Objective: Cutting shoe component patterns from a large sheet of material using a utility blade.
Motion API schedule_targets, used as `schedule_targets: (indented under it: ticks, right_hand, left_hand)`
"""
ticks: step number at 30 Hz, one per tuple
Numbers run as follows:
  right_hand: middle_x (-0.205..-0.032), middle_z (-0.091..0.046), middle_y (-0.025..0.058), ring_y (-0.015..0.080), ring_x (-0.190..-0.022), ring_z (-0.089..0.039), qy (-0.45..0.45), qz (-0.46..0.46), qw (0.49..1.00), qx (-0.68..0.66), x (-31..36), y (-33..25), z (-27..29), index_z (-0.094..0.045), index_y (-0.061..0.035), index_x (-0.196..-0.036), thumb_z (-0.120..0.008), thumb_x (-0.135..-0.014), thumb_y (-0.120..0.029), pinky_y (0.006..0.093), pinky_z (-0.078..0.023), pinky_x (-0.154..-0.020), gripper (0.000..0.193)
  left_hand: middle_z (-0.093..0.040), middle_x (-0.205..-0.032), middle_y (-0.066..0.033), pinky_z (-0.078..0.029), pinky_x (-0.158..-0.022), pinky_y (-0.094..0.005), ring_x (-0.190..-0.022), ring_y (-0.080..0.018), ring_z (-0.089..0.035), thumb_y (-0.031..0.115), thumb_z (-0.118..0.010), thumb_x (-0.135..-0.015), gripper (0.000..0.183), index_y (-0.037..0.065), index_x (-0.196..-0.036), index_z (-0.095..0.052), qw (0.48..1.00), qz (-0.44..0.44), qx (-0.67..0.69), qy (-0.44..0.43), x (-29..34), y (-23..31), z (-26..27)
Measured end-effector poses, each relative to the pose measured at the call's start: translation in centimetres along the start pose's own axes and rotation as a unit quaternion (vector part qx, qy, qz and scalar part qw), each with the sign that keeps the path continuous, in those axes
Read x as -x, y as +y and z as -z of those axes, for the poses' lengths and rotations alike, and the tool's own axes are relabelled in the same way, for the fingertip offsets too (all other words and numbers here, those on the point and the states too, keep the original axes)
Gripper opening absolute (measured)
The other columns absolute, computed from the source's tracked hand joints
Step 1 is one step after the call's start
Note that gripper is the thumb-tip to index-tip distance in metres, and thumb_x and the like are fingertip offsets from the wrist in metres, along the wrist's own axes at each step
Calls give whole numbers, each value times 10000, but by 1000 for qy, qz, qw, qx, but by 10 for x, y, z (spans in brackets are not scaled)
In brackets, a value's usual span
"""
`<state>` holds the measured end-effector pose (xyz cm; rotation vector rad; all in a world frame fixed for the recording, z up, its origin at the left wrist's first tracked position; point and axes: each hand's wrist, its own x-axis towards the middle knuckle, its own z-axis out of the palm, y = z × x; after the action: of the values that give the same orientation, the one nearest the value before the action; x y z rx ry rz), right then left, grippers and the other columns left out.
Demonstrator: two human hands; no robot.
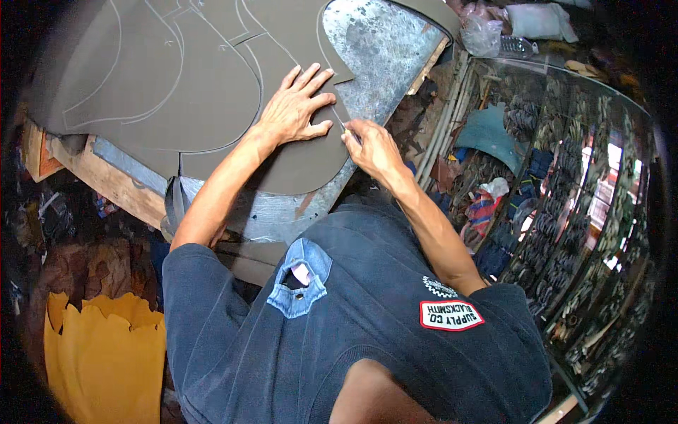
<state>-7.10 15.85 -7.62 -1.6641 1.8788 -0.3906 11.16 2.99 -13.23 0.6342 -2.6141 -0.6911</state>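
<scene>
A large grey-brown sheet [205, 85], which looks like leather, lies over the metal tabletop [381, 53]. Pale curved outlines run across it, and part of its right edge is cut to a curve with a notch. My left hand [293, 113] rests flat on the sheet with its fingers spread, pressing near that edge. Just to its right, my right hand [373, 147] pinches a slim knife [342, 126], mostly hidden by the fingers. The knife's tip meets the sheet by a line beside my left thumb.
A wooden border [113, 180] edges the table at the left, where a dark strip [175, 201] hangs down. Yellow hide-like material [106, 353] stands at lower left. Along the right is a rack [558, 184] crowded with dark pieces; a plastic bottle [518, 47] lies behind it.
</scene>
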Motion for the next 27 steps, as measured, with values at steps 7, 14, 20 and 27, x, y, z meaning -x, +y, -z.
schedule_targets:
  ticks: [7,14,20,27]
  right_hand:
    - [-932,-641,254,449,-879,-626,4,-73,996,-41,42,-1,-6,-623,-10,-1007,-612,-882,-194,508,-508,-762,223]
    - [-834,-645,221,365,-760,-647,38,-65,997,-35,44,-5,-9,-642,31,-1007,-644,-872,-182,428,-503,-699,252]
    - [-828,-668,204,296,-697,-661,8,-135,987,-81,64,-3,-19,-633,30,-982,-647,-880,-202,396,-514,-656,254]
    - [-789,-671,149,198,-654,-645,-23,-216,964,-153,93,-16,-22,-634,10,-1001,-666,-882,-223,349,-514,-618,264]
  left_hand:
    - [-346,-1545,-149,-192,-1180,-543,-1447,-374,-270,391,-689,-784,442,126,-1136,-652,1000,1,-16,14,0,7,-2]
    - [-381,-1519,-150,-205,-1174,-553,-1446,-361,-281,253,-657,-810,269,154,-1060,-660,995,-90,42,-32,8,37,-24]
    - [-411,-1495,-155,-215,-1173,-548,-1434,-360,-302,261,-646,-811,250,149,-1031,-677,997,-70,36,-17,7,39,-23]
    - [-416,-1492,-157,-212,-1175,-540,-1428,-366,-312,265,-652,-806,268,145,-1043,-679,997,-72,37,-11,4,41,-21]
